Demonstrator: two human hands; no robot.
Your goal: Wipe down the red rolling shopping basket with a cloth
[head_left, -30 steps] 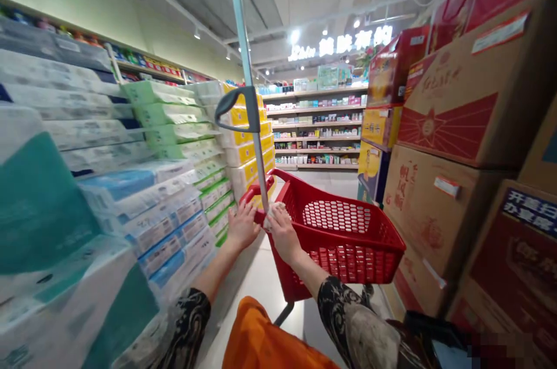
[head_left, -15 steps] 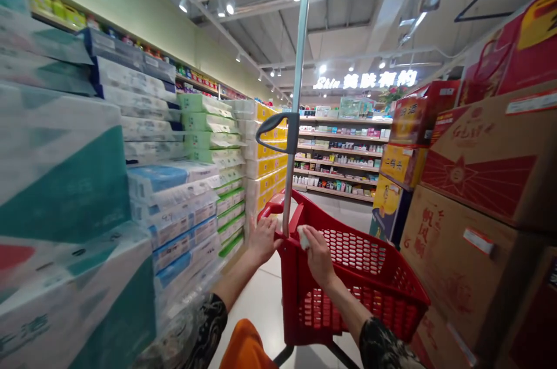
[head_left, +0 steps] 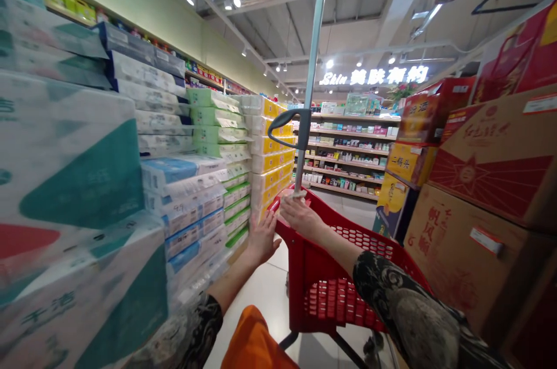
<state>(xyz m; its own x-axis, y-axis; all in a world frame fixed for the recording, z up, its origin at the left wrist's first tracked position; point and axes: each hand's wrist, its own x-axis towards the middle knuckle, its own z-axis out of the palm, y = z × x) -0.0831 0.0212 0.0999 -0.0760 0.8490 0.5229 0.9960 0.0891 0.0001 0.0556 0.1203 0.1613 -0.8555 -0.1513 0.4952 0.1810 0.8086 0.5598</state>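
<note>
A red plastic shopping cart (head_left: pixel 300 282) stands in front of me, with a tall metal pole (head_left: pixel 311 61) rising from its near end. My left hand (head_left: pixel 262 239) is at the cart's near left corner, its fingers over the red handle and its thumb held apart. Beside it, my right hand (head_left: pixel 302 219) reaches across the cart's top edge to the foot of the pole. Under its fingers a bit of white cloth (head_left: pixel 297 195) shows, pressed against the cart; most of it is hidden by the hand.
Stacked tissue packs (head_left: pixel 183 183) line the left side, with large teal-and-white packs (head_left: pixel 82 183) closest. Cardboard boxes (head_left: pixel 461 247) are piled close on the right. A grey loop handle (head_left: pixel 289 130) juts from the pole. Shelves of small goods (head_left: pixel 348 154) stand ahead.
My right hand has moved left and forward with the white cloth, from the cart's inner edge to the pole's foot. My left hand stays at the handle. The view has shifted slightly.
</note>
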